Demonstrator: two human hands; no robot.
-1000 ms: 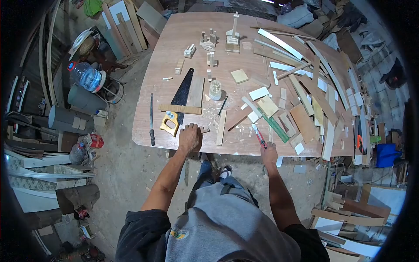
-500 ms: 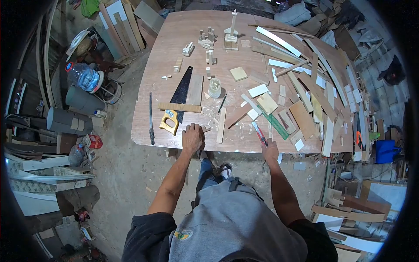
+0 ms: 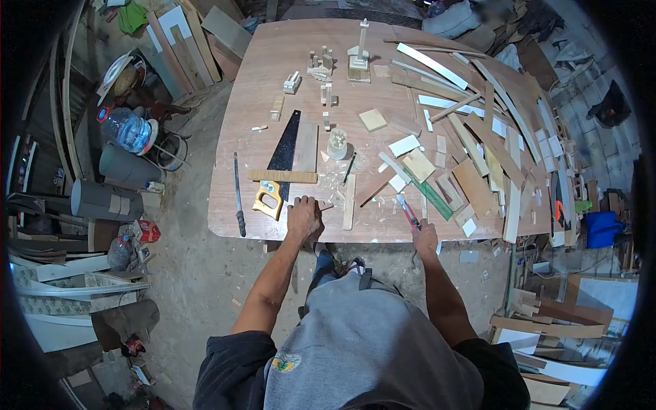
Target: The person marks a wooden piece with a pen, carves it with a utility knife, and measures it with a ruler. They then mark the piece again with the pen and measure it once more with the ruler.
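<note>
My left hand [image 3: 303, 217] rests at the table's front edge, fingers bent over a short thin wooden strip [image 3: 326, 206] whose end sticks out to the right. Just left of it lies a handsaw [image 3: 269, 198] with a yellow handle, a wooden batten [image 3: 283, 176] across its blade. At the front edge further right, my right hand [image 3: 425, 237] is closed around the rear end of a slim red utility knife [image 3: 411, 213], its tip pointing away from me. Between the hands lies a pale flat wood strip [image 3: 350, 202].
A jar of pale bits [image 3: 337, 145], a pencil-like dark stick [image 3: 350, 167] and small wooden models [image 3: 321, 63] stand or lie farther back. A wooden tower model [image 3: 360, 58] rises at the far edge. Many offcuts and a green strip [image 3: 432, 199] cover the right side.
The view has shifted slightly, so the table sits a little lower. Both hands keep nearly the same places, the left over the strip and the right on the knife.
</note>
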